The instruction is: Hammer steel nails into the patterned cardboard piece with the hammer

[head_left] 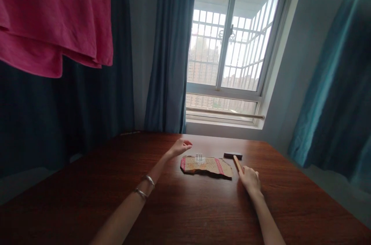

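A torn piece of patterned cardboard (211, 166), tan with pink bands, lies flat on the brown wooden table (185, 210). Several thin nails (198, 157) stand upright in a small cluster at its back left part. My left hand (180, 147) hovers just beyond the cardboard's left end, fingers curled together as in a pinch; anything between them is too small to make out. On the right, my right hand (250, 179) is closed round the wooden handle of a hammer (238, 164). The hammer's dark head rests close to the tabletop, behind the cardboard's right end.
A window (226, 51) with bars outside rises behind the table. Blue curtains (171, 51) hang at both sides of it. Pink cloth (55, 17) dangles at the upper left. A wooden rod (223, 113) runs along the window's lower part.
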Tool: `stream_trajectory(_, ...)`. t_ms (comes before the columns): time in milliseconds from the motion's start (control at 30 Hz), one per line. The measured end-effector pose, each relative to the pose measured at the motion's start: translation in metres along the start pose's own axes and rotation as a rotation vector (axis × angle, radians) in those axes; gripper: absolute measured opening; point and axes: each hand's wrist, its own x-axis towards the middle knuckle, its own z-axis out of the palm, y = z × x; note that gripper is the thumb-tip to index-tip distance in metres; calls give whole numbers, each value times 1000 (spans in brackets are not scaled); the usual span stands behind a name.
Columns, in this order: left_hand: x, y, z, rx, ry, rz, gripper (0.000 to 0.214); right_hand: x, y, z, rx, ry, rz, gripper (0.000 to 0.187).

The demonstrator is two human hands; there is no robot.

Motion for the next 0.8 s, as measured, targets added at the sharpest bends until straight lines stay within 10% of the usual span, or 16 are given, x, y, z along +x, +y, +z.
stream_trajectory(200,-59,-29,-47,400,38,-288,21,1,-1,0,45,40,-24,37)
stream_trajectory(367,-106,-49,-83,518,-249,-577,29,3,0,6,70,43,-43,34)
stream_trajectory(800,-136,-77,-84,466,-233,-613,35,-3,-3,4,94,53,-41,34)
